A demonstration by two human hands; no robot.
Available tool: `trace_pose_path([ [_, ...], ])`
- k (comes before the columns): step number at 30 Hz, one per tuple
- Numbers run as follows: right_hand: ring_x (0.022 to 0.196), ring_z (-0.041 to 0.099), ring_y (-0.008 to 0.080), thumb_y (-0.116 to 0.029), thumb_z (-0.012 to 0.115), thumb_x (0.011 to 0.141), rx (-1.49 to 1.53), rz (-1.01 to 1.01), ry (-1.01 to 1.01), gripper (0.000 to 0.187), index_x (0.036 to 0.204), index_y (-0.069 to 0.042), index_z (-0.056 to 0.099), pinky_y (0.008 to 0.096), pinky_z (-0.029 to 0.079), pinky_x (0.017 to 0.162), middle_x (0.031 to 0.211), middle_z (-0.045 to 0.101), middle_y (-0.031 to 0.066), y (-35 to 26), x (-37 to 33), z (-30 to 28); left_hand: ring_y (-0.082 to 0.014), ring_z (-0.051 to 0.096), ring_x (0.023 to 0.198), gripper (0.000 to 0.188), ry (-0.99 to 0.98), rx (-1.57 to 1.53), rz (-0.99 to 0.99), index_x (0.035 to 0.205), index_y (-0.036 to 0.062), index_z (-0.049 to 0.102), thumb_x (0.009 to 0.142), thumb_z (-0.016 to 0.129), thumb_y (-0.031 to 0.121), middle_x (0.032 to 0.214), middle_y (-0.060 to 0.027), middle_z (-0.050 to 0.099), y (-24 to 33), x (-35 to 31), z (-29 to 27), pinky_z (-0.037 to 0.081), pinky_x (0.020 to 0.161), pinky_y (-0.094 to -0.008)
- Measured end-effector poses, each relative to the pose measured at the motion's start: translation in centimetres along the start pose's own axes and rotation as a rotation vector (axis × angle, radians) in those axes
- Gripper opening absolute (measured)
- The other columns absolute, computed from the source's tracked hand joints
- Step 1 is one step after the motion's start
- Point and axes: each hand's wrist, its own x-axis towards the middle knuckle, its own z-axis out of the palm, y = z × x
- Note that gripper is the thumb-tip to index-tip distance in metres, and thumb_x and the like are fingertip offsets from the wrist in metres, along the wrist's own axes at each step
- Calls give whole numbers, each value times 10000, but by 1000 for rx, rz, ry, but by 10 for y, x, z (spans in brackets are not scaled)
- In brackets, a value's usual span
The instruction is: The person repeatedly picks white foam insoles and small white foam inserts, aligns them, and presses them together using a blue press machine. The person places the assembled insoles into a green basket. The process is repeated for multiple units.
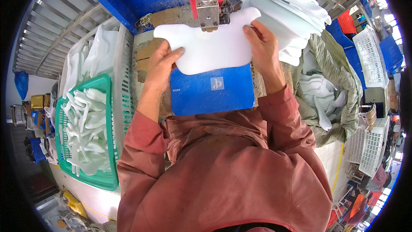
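white curved panel [210,49] lies beneath the metal tool head [208,10], overlapping the far edge of the blue board [210,96] in view, with the left hand [159,66] in a pinching grip on its left margin and the right hand [267,45] likewise clamped on its right. judged light, fairly stiff and smooth enough to slip, its thin projections possibly fragile, it is best held at both broad sides, thumbs uppermost, clear of the tool head.

White sheet [210,45]: smooth, matt, plastic-looking. Machine head [207,10]: bare metal, scuffed. Green basket [113,159]: moulded plastic, slight sheen. Sack [328,56]: wrinkled, woven-looking. Smock [223,167]: creased matt cloth. Cardboard [169,16]: dull, worn.
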Motion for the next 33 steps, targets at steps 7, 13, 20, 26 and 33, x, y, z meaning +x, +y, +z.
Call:
trace_pose_path([
  [7, 802, 530, 37, -190, 710, 1034, 154, 107, -65, 276, 1148, 62, 703, 237, 452, 673, 914, 649, -35, 7, -5, 12, -118, 711, 945, 270, 40, -83, -59, 1279, 5, 644, 1015, 672, 54, 1134, -69, 727, 5, -18, -15, 580, 774, -259],
  [13, 831, 592, 50, -175, 707, 1043, 203, 98, -14, 347, 1262, 95, 690, 225, 492, 694, 997, 699, 10, -8, -14, -8, -126, 721, 963, 359, -12, -181, -53, 1374, 1, 603, 1021, 657, 40, 1166, -97, 733, 6, -16, 9, 590, 783, -255],
  [20, 839, 605, 54, -147, 710, 1042, 139, 79, 66, 354, 1288, 105, 676, 211, 500, 717, 1007, 700, 15, -11, -24, -30, -149, 728, 1006, 465, -22, -170, -105, 1478, 24, 540, 1026, 647, 28, 1203, -128, 741, 1, -16, 32, 606, 831, -277],
  [26, 853, 613, 52, -130, 712, 1037, 136, 86, 184, 374, 1320, 109, 660, 197, 497, 729, 1012, 709, 12, -14, -34, -45, -183, 725, 1084, 540, -80, -189, -133, 1537, 54, 479, 1025, 647, 27, 1238, -148, 734, -3, -16, 47, 604, 916, -330],
  [33, 887, 594, 33, -127, 714, 1035, 44, 80, 189, 363, 1309, 107, 667, 184, 470, 746, 1027, 700, -9, -14, -47, -71, -179, 708, 1115, 535, -124, -125, -193, 1535, 51, 477, 1026, 640, 30, 1249, -138, 727, 0, -21, 65, 586, 940, -340],
])
